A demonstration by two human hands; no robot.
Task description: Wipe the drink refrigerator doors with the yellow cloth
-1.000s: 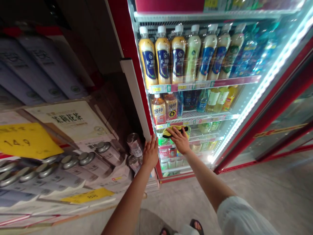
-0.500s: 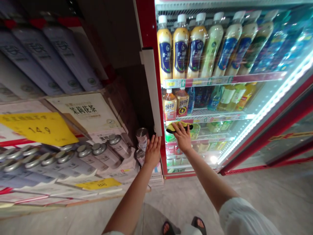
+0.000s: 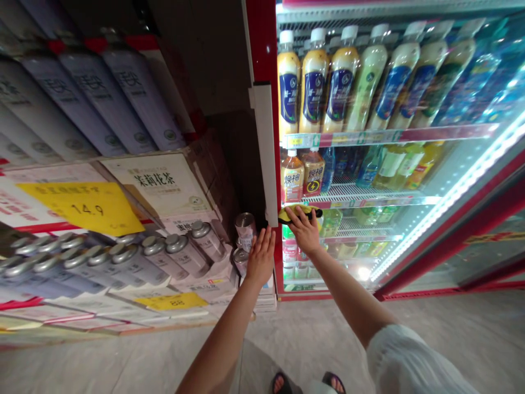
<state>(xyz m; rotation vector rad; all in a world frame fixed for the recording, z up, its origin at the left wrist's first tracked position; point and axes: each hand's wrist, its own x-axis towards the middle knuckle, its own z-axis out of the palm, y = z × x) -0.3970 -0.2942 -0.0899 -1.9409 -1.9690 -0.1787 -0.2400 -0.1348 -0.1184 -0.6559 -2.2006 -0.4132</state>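
Observation:
My right hand (image 3: 304,230) presses a folded yellow cloth with black edging (image 3: 301,212) against the glass door (image 3: 348,219) of a lit drinks fridge. Its fingers lie over the cloth, at the lower left of the door. My left hand (image 3: 261,258) holds nothing; its fingers are stretched out at the fridge's red side frame (image 3: 279,257), just below the end of a long white strip (image 3: 267,164). Whether its palm touches the frame I cannot tell. Behind the glass, two small orange-labelled bottles (image 3: 292,178) stand above the cloth.
Tall bottles (image 3: 314,82) line the fridge's upper shelf. Left of the fridge, several silver-topped cans (image 3: 176,251) and boxes (image 3: 159,183) are stacked, with yellow price signs (image 3: 82,208). Loose cans (image 3: 245,227) stand close to my left hand. Grey floor (image 3: 328,339) lies below.
The view has shifted, so the shelves and fridge appear farther right. The cloth has slid slightly left across the glass under my right hand. My left hand stays at the frame.

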